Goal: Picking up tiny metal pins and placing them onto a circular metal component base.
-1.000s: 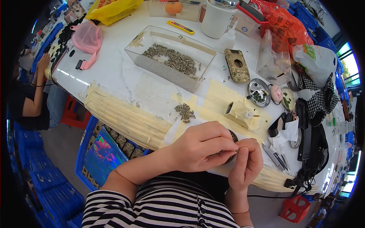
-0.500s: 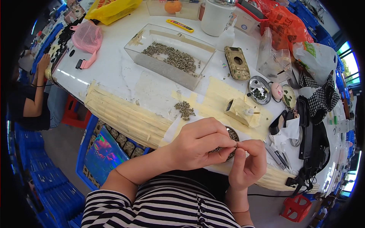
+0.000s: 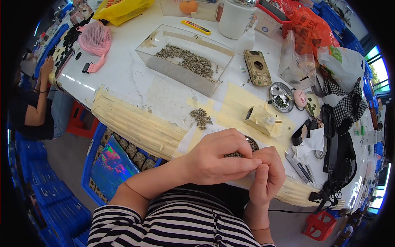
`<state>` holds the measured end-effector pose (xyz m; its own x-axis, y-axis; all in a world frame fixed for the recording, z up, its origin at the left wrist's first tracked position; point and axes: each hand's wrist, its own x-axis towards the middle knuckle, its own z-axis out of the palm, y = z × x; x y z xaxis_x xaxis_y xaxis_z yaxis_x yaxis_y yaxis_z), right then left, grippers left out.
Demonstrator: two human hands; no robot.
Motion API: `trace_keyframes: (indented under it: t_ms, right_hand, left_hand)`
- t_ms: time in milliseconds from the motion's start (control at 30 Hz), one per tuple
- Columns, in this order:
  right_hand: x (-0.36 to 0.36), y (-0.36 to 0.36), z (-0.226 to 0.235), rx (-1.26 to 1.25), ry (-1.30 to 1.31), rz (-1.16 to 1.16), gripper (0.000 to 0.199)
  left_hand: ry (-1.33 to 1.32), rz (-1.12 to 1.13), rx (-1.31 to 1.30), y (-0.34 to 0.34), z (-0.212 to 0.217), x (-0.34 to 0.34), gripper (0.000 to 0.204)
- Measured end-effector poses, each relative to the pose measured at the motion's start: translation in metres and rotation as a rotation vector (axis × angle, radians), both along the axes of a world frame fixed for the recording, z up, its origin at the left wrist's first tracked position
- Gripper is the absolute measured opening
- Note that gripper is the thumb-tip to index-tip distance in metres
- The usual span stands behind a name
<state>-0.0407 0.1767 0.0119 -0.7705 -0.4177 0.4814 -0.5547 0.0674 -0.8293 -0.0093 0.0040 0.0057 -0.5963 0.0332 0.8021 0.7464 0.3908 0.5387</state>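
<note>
My left hand [image 3: 218, 160] and my right hand [image 3: 269, 173] meet at the fingertips above the table's near edge. Both are closed in a pinch; whatever lies between the fingers is too small and too covered to make out. Partly behind my left hand is a round dish [image 3: 256, 143] of small grey-brown pieces. A loose pile of similar pieces [image 3: 200, 118] lies on the table just beyond that hand. Farther back, a clear plastic bin [image 3: 177, 78] holds many more of them. A block wrapped in yellowish tape [image 3: 264, 122] sits beyond my right hand.
A camouflage toy tank hull [image 3: 257, 69], a metal dish of dark bits [image 3: 276, 88] and tweezers [image 3: 297, 168] lie to the right. A white squeeze bottle [image 3: 246, 41] and yellow cutter [image 3: 196, 27] stand farther back. At left, a blue crate [image 3: 87, 173] is below the table; another person [image 3: 39, 111] sits beyond.
My fingertips have drawn closer together, my left fingers now covering the tiny piece glimpsed before between them. My right index finger has curled slightly. The table things stay put.
</note>
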Motion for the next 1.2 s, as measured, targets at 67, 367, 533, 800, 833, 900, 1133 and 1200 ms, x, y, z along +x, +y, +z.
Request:
trace_keyframes:
  t_ms: [67,367,533,800,833,900,1133,1200]
  right_hand:
    - [0.0001,0.0023,-0.0027,-0.031,-0.027,0.025,0.015]
    - [0.0052,-0.0046,-0.0043,0.019,0.283,-0.264,0.016]
    - [0.0056,-0.0019,-0.0009,0.056,0.311,-0.194,0.017]
    - [0.0036,-0.0005,-0.0027,0.010,0.019,-0.086,0.010]
    - [0.0034,-0.0004,-0.0024,0.012,0.024,-0.081,0.012]
    - [0.0038,0.0000,-0.0030,0.015,0.029,-0.090,0.012]
    - [0.0031,-0.0037,-0.0032,0.011,0.184,-0.217,0.007]
    - [0.0014,0.0005,-0.0055,-0.009,0.228,-0.188,0.013]
  left_hand:
    - [-0.007,0.005,-0.023,-0.0008,0.0013,0.0009,0.026]
    - [-0.021,0.282,-0.173,0.0042,0.0000,0.0029,0.023]
    - [-0.067,0.282,-0.145,0.0034,0.0010,0.0034,0.022]
    - [-0.007,0.219,-0.134,0.0021,0.0026,0.0039,0.016]
    - [-0.008,0.215,-0.140,0.0020,0.0028,0.0042,0.015]
    - [-0.011,0.219,-0.148,0.0023,0.0025,0.0047,0.015]
    - [-0.056,0.318,-0.195,0.0034,0.0019,0.0038,0.023]
    - [-0.064,0.328,-0.209,-0.0002,0.0017,0.0031,0.025]
